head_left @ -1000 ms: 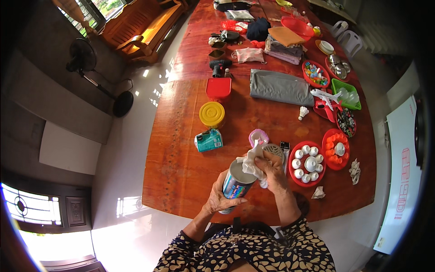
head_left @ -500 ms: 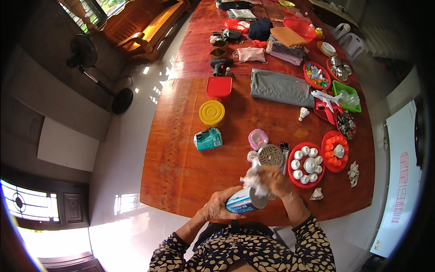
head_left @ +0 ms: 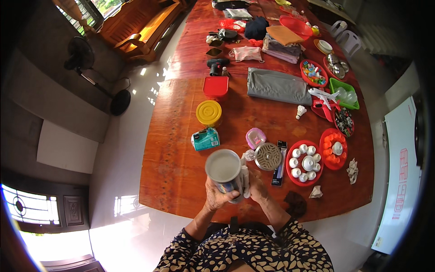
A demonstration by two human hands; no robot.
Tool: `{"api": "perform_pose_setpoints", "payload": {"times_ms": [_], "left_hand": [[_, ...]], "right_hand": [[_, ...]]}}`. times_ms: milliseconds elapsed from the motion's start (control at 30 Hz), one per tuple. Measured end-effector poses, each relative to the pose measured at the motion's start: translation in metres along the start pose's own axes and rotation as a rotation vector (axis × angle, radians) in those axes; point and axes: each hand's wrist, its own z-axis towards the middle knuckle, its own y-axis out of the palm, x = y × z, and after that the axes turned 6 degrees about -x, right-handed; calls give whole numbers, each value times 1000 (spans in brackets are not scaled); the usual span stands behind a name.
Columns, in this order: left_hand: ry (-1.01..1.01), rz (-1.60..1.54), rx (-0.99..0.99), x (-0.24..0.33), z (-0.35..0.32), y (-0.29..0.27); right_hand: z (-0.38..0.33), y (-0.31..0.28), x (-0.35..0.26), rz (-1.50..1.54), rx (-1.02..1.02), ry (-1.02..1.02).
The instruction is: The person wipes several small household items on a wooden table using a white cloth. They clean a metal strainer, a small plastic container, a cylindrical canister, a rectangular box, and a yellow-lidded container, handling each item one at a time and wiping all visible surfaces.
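My left hand (head_left: 217, 195) is wrapped round a cylindrical canister (head_left: 223, 167) with a blue label, held above the table's near edge. The canister's pale round end faces up towards me. At its right side my right hand (head_left: 257, 187) grips a wad of white tissue (head_left: 245, 180), pressed against the canister wall; some of its fingers are hidden behind. Just beyond lie a round metal disc with cut-out slots (head_left: 268, 157), a small whitish ball (head_left: 249, 155) and a pink scalloped dish (head_left: 256, 138). A narrow black-and-white package (head_left: 279, 167) lies beside the disc.
Right of my hands, a red plate (head_left: 292, 177) bears white cups, another red plate (head_left: 327, 164) orange cups. Crumpled tissues (head_left: 316, 192) lie nearby. Leftward stand a teal packet (head_left: 205, 139), a yellow-lidded tub (head_left: 209, 113) and a red-lidded box (head_left: 215, 87). Grey folded cloth (head_left: 278, 87) lies farther off.
The canister has moved left and up, and its pale end has turned from the right to face me. My right hand with the tissue has shifted from that end to the side wall.
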Motion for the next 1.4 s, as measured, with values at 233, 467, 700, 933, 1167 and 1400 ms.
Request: {"api": "perform_pose_setpoints", "payload": {"times_ms": [233,467,700,933,1167,1400], "left_hand": [[74,-149,6,15,20,4],[201,66,243,2,26,-12],[67,274,361,-19,5,-42],[14,-103,300,-35,2,-9],[112,-227,457,-6,18,-30],[3,-139,331,-1,6,-44]], "right_hand": [[-20,-22,61,504,-41,361],[-43,4,32,905,-144,620],[-28,-26,-7,162,61,305],[16,45,-35,-975,83,-462],[-27,40,5,-1162,15,-358],[-24,24,-11,-740,95,-258]]}}
